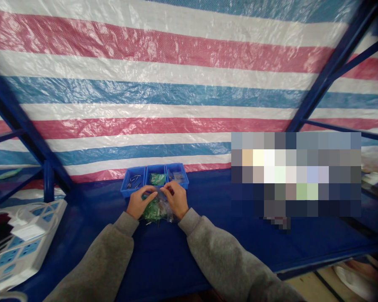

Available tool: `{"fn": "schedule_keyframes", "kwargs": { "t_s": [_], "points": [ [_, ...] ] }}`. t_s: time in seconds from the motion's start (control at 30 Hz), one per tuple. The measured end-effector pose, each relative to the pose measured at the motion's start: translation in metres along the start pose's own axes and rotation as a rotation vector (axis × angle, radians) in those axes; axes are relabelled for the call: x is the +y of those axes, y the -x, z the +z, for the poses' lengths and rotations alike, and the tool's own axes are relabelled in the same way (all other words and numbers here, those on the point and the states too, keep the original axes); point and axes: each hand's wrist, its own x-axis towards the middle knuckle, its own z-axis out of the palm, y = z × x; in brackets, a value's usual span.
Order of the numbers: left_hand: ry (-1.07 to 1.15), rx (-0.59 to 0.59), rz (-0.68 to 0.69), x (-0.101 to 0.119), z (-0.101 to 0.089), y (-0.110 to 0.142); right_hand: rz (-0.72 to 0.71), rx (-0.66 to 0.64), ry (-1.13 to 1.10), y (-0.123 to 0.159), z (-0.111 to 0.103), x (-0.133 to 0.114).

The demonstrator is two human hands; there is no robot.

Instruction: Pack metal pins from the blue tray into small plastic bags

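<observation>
My left hand (141, 201) and my right hand (177, 199) are close together over the blue table, thumbs and fingers pinched. Between them is a clear plastic bag (167, 209), its upper edge in the fingers of both hands. Green pieces (154, 211) show in or under the bag, just below my fingers; which of the two I cannot tell. Right behind the hands stand three joined blue bins. Small metal pins or screws lie in the left bin (125, 191). A green packet (158, 179) is in the middle one, and clear small bags (177, 176) are in the right one.
On the left sits a large white power strip (47, 243) with a white adapter (28, 226) and cables. Blue metal posts (48, 180) rise on both sides. A striped plastic sheet (164, 92) hangs behind the table (164, 268). A blurred-out patch covers the right side.
</observation>
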Motion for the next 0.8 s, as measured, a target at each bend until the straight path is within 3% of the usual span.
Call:
{"fn": "schedule_keyframes", "kwargs": {
  "t_s": [0.2,0.4,0.57,0.8],
  "points": [
    [0.096,0.062,-0.023,0.0009,-0.0013,0.0007,-0.017,-0.028,-0.060,-0.0007,-0.0032,-0.0062],
    [0.157,0.144,-0.048,0.0000,-0.0033,0.0009,0.010,-0.158,-0.161,-0.0001,-0.0012,-0.0078],
    [0.301,0.081,-0.109,-0.0020,-0.0015,0.0003,0.040,-0.096,-0.163,0.0014,0.0025,-0.0047],
    [0.315,0.051,-0.133,-0.0018,-0.0012,0.0008,0.045,-0.067,-0.163,0.0017,0.0043,-0.0018]
  ]
}}
